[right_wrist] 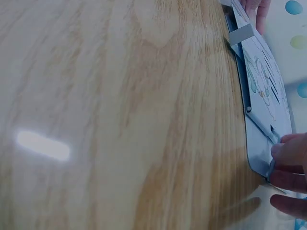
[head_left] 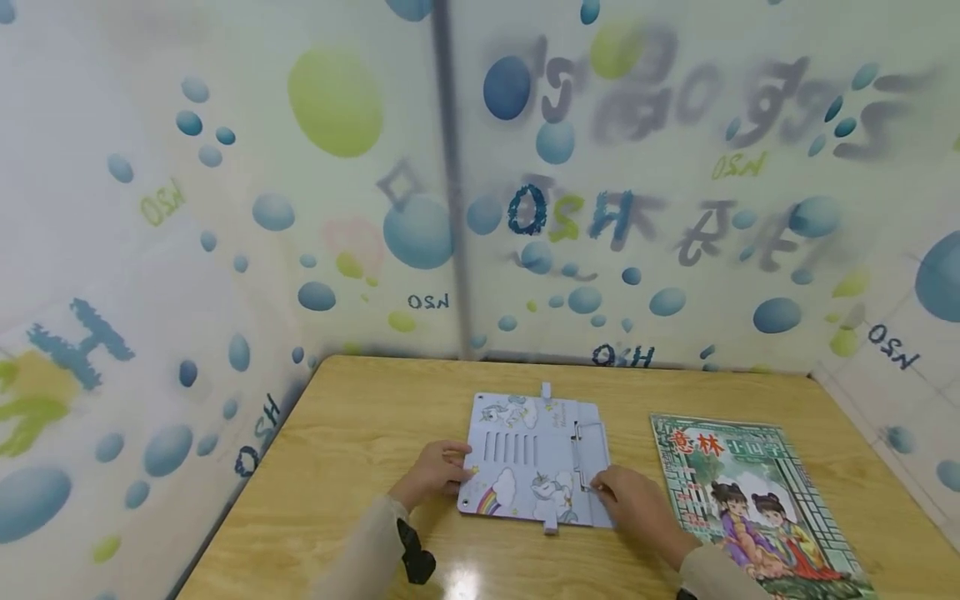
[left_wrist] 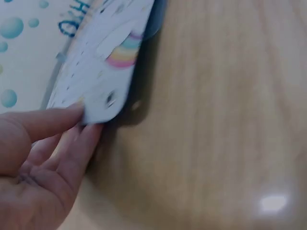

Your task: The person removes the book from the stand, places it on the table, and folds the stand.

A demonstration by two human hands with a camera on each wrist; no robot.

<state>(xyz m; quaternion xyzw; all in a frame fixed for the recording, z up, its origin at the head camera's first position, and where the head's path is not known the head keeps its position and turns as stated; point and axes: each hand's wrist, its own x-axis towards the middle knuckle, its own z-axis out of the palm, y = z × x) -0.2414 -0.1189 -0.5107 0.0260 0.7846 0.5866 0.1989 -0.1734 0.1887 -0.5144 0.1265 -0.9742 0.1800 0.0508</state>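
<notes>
A flat pale-lilac book stand (head_left: 555, 450), printed with unicorns, clouds and a rainbow, lies on the table with a row of slots in its panel. At its left edge, my left hand (head_left: 433, 473) pinches the corner, thumb above and fingers beneath in the left wrist view (left_wrist: 103, 96). My right hand (head_left: 637, 504) grips the opposite edge beside a thin wire bracket (head_left: 577, 458). In the right wrist view, thumb and fingers close on the stand's edge strip (right_wrist: 261, 153). Small clips (head_left: 551, 527) jut from its near and far sides.
A colourful magazine (head_left: 750, 483) with two illustrated figures lies to the right, close to my right forearm. The wooden table (head_left: 360, 400) meets a wall (head_left: 337, 208) covered in bubble patterns behind and at both sides.
</notes>
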